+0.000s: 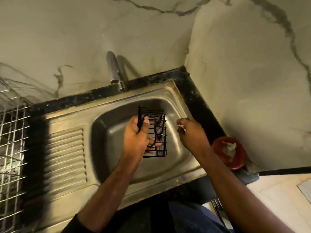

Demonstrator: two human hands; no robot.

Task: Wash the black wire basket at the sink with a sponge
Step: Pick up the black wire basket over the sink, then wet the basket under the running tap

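Observation:
My left hand (136, 137) grips the black wire basket (159, 132) by its left edge and holds it above the steel sink bowl (107, 132). The basket is tilted, with its open wire grid facing right. My right hand (190, 133) hovers just right of the basket, fingers curled around a small pale scrap, probably a sponge (180, 126), mostly hidden in the fingers. The hand and the basket are apart. No water runs from the tap (114, 71).
A ribbed steel draining board (67, 157) lies left of the bowl. A white wire rack (11, 140) stands at the far left. A red bowl (228, 152) with white lumps sits on the black counter right of the sink. Marble walls meet in a corner behind.

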